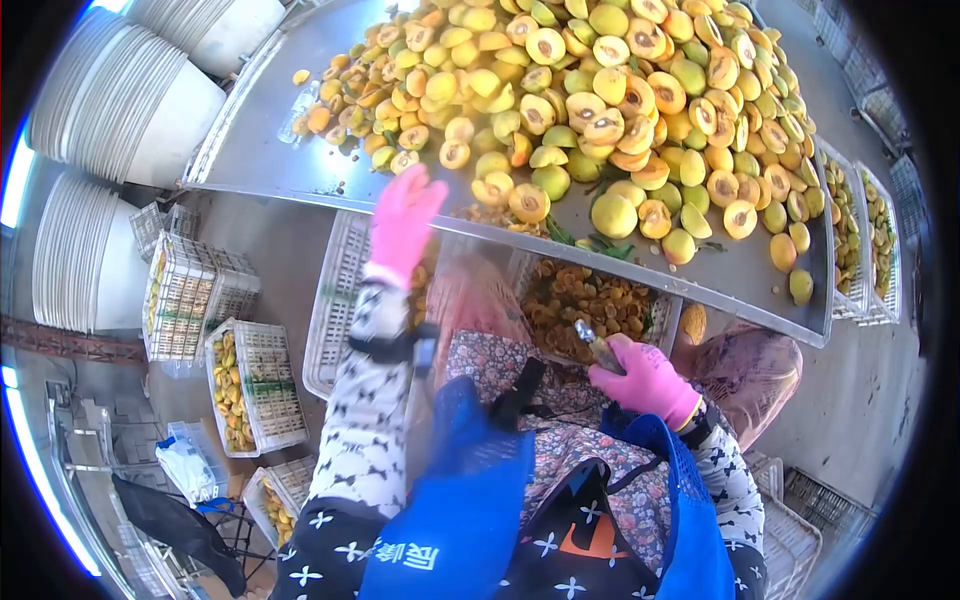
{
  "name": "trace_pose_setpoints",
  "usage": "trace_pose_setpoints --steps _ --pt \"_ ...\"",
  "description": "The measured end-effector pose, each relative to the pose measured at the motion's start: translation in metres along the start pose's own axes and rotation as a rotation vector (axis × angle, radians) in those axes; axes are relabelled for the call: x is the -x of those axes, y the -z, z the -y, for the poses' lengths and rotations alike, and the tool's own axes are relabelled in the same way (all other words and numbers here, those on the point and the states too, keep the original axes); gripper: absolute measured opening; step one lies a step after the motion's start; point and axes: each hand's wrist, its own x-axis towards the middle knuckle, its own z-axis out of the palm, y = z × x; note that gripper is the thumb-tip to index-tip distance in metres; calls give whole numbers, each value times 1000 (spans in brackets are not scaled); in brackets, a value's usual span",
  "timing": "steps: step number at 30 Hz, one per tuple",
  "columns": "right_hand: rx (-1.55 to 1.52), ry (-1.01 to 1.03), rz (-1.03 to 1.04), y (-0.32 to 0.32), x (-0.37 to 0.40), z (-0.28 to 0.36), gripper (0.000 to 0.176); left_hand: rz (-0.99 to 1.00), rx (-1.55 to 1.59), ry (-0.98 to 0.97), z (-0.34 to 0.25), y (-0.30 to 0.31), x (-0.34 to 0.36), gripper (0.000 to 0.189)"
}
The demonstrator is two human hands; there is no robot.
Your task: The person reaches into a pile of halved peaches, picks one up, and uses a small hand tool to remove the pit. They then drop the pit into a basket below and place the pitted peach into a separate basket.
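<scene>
My left hand (405, 220), in a pink glove, reaches over the near edge of the metal table (265, 160). Its fingers are stretched toward the halved peaches (455, 153), slightly blurred, with nothing visible in them. My right hand (650, 380), also gloved in pink, is closed around a small hand tool (602, 350) with a short shiny metal tip. That tool is above my lap, beside a crate of brownish fruit pieces (585, 300) under the table edge. A large heap of yellow-green peaches (610, 105), mostly halves with pits showing, covers the table.
A white crate (340, 300) stands below my left arm. More crates of fruit (235, 390) are on the floor at left, near stacked white tubs (110, 100). Filled crates (845, 230) stand at right. A clear plastic bottle (298, 112) lies on the table.
</scene>
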Motion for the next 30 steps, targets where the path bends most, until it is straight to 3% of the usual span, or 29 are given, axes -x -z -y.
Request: trace_pose_setpoints --steps 1,3,6,9,10,13,14,15,17,19,21,22,25,26,29,30 --pt "-16 9 1 -2 0 4 33 -6 -90 -113 24 -20 -21 62" --pt "-37 -13 -4 -3 3 6 35 123 -61 16 27 -57 -36 65" --pt "-60 -63 -28 -3 9 2 41 134 -618 -118 49 -88 -50 68" --pt "-90 -4 -124 -1 13 1 38 178 -343 -38 40 -82 -44 69" --pt "-122 5 -171 4 12 5 36 134 -206 -66 40 -77 -36 57" --pt "-238 59 -335 18 8 31 31 316 478 0 -19 -65 11 46" --pt "-288 92 -414 19 3 38 30 339 546 -56 -27 -68 23 47" --pt "-337 122 -496 21 -1 44 29 402 467 -70 -39 -67 34 47" --pt "-148 331 -683 31 -13 50 33 553 315 -99 -62 -71 56 47" --pt "-22 517 -857 36 -20 60 36 667 437 -126 -68 -88 76 44" --pt "-77 482 -832 32 -27 57 41 702 547 -142 -64 -113 93 45" --pt "-145 438 -817 26 -30 52 43 683 706 -125 -68 -124 100 45" --pt "-842 247 -642 14 -23 50 44 614 1032 3 -79 -138 116 41" --pt "-544 189 -665 18 -21 45 40 589 955 69 -63 -142 117 41" --pt "-201 177 -678 25 -18 38 33 413 337 -388 -52 -150 118 43" --pt "-180 162 -698 24 -21 39 28 434 496 -259 -50 -154 124 38"
